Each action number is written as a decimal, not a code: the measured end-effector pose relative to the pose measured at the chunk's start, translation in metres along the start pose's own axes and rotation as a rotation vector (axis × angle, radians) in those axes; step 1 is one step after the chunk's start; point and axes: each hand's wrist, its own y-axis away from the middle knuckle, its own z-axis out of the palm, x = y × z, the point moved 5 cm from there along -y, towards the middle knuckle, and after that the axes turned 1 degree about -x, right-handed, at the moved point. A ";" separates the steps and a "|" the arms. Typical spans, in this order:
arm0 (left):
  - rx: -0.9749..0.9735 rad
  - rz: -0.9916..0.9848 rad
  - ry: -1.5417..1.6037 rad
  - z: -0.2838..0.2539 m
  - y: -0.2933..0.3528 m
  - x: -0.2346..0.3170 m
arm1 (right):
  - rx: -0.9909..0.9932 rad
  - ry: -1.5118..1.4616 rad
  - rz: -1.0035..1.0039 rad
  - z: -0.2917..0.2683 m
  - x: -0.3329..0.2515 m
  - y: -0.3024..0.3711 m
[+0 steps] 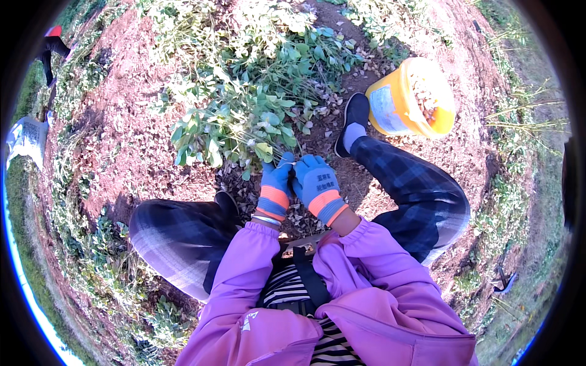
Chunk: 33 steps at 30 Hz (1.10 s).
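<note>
My left hand (276, 179), in a blue glove with an orange and grey cuff, is closed round the stem end of a leafy green plant (235, 125), which looks like a peanut plant. Its leaves spread away from me over the ground. Close against it, my right hand (315, 178), in a matching glove, has its fingers curled in toward the left one. What the right fingers pinch is hidden between the two gloves.
A yellow bucket (390, 100) stands tilted beyond my right foot, with many tan pods like peanuts (422, 94) inside. More pulled plants (299, 55) lie in a heap ahead. A white sack (27, 140) and another person's leg (55, 46) show at far left.
</note>
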 end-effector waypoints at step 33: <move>-0.089 0.151 0.015 0.003 -0.001 0.028 | 0.537 -0.169 0.299 -0.221 0.162 -0.037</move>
